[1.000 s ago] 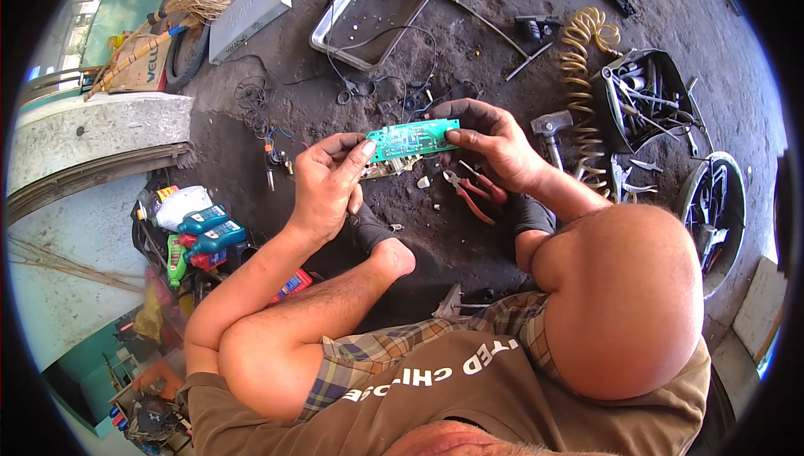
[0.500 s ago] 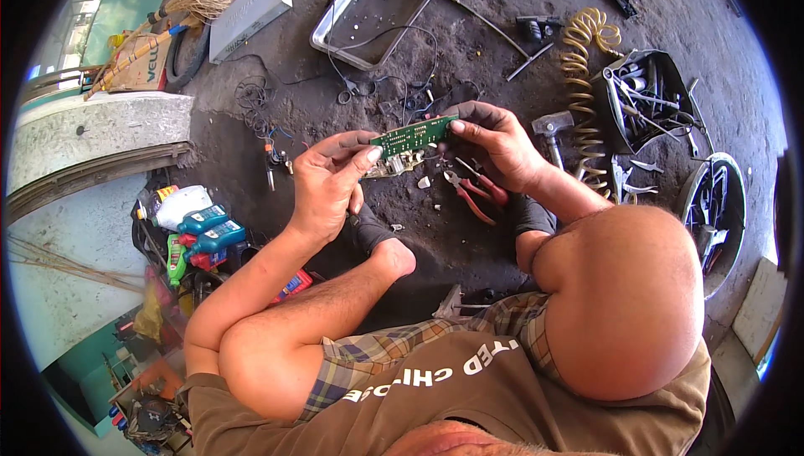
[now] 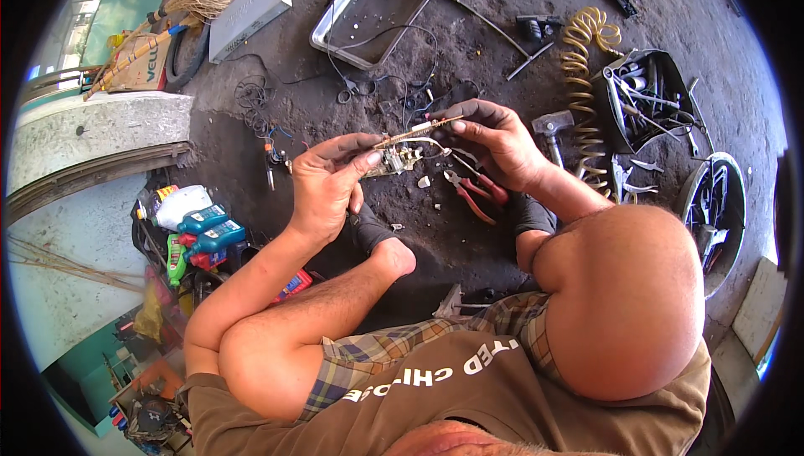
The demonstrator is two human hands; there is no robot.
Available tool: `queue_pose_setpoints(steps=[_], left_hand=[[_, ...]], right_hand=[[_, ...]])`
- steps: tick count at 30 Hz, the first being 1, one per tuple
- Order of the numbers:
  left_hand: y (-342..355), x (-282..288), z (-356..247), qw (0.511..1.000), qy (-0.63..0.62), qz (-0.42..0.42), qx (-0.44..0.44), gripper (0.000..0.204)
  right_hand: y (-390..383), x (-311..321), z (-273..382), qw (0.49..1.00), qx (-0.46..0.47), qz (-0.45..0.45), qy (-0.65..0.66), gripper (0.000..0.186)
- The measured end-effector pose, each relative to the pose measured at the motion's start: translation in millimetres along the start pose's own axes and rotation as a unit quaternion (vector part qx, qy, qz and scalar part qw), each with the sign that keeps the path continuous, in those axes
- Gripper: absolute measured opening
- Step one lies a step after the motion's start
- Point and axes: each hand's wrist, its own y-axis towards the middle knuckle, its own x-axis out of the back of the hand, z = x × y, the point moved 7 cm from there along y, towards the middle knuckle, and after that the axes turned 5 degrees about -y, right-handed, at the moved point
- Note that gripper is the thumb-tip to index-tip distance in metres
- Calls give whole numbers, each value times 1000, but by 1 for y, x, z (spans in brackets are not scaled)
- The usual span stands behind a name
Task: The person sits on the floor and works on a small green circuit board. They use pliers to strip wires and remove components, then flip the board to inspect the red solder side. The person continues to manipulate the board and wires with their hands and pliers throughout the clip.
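A thin circuit board (image 3: pixel 416 131) is held by its two ends between my hands, turned nearly edge-on so its face hardly shows. My left hand (image 3: pixel 332 173) pinches the left end between thumb and fingers. At the other end my right hand (image 3: pixel 494 139) grips it the same way. Just below the board lies a pale part with bits of wire and metal (image 3: pixel 394 161), partly covered by my left fingers. Red-handled cutting pliers (image 3: pixel 471 198) and a second red-handled pair of pliers (image 3: pixel 492 186) rest on the dark ground near my right foot.
A metal tray (image 3: pixel 316 37) lies ahead with a black cable across it. To the right are a hammer (image 3: pixel 553 125), a coiled yellow hose (image 3: pixel 578 58), a tool-filled black bin (image 3: pixel 624 133) and a round tub (image 3: pixel 688 230). Plastic bottles (image 3: pixel 209 230) crowd the left.
The circuit board has tilted in my hands, from showing its green face to nearly edge-on. Both hands keep their hold and have hardly shifted.
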Motion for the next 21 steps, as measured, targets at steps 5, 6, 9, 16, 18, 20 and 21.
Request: queue_pose_setpoints(steps=[5, 6, 9, 16, 18, 20, 21], left_hand=[[-1, -6, -6, 999, -34, 0, 11, 23], [-2, -6, -6, 999, -34, 0, 14, 24], [-2, -5, -6, 999, -38, 3, 16, 26], [-1, -6, -9, 1000, -24, -6, -17, 23], [-2, -1, -5, 1000, -18, -2, -19, 19], [-1, 0, -3, 1000, -15, 3, -21, 17], [0, 0, -3, 1000, -14, 5, -21, 17]], right_hand=[[-4, 1, -2, 999, -42, -1, 1, 23], [-4, 1, -1, 999, -49, -3, 2, 25], [-6, -2, 1, 998, -58, -4, 10, 29], [-3, 14, -9, 993, -85, -71, -45, 37], [-5, 4, -3, 995, -83, -62, -11, 37], [-5, -1, 1, 997, -68, -31, 11, 37], [-5, -1, 3, 998, -54, -5, 15, 36]])
